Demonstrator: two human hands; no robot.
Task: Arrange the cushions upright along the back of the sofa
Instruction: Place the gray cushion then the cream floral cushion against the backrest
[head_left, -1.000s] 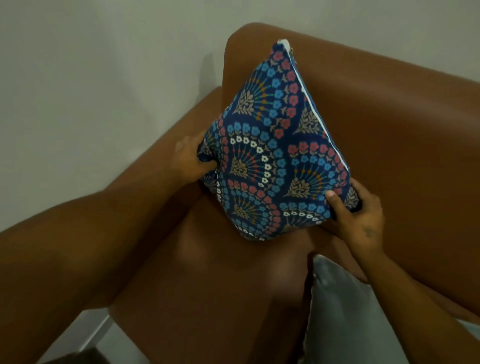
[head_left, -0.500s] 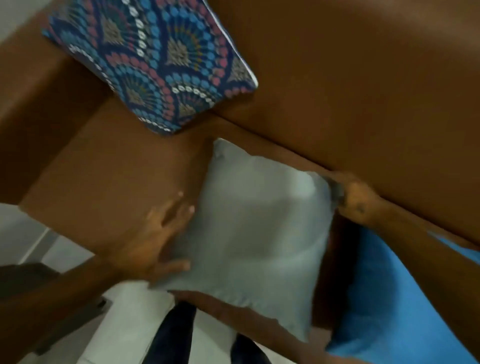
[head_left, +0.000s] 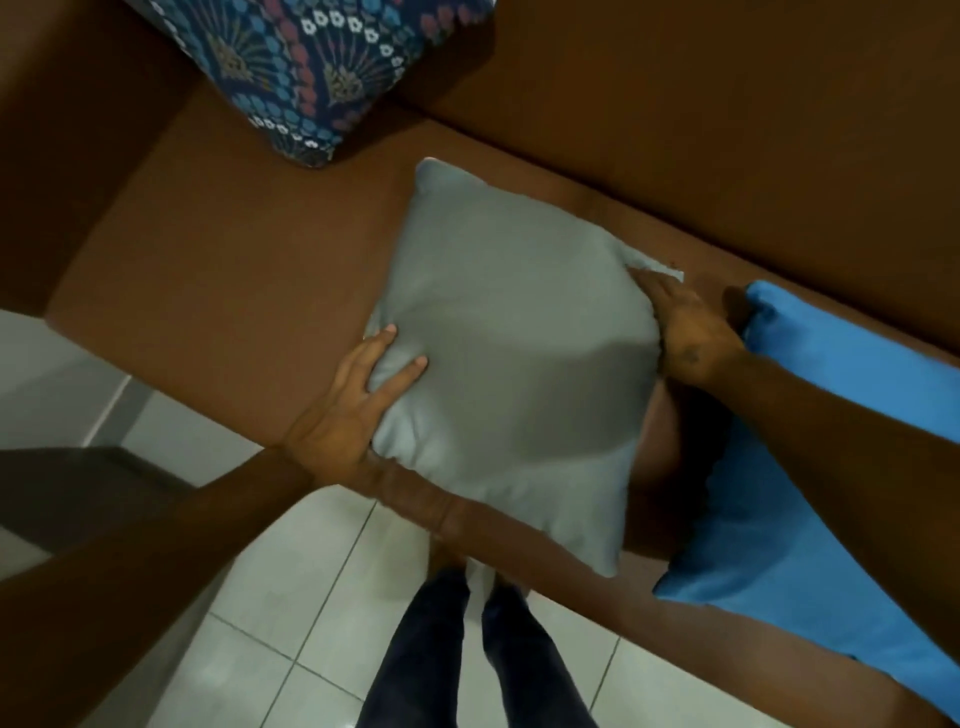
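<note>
A plain grey cushion lies over the front part of the brown sofa seat. My left hand grips its left edge, fingers spread on top. My right hand holds its far right corner, near the sofa back. A blue patterned cushion stands upright in the far left corner against the sofa back. A bright blue cushion lies flat on the seat to the right, partly under my right forearm.
The sofa's left armrest borders the seat on the left. White floor tiles and my legs in dark trousers show below the seat's front edge. A dark object stands on the floor at left.
A second ago both hands held the patterned cushion at the sofa corner. They let it go, leaving it upright, and now grip the grey cushion; my view has dropped toward the seat.
</note>
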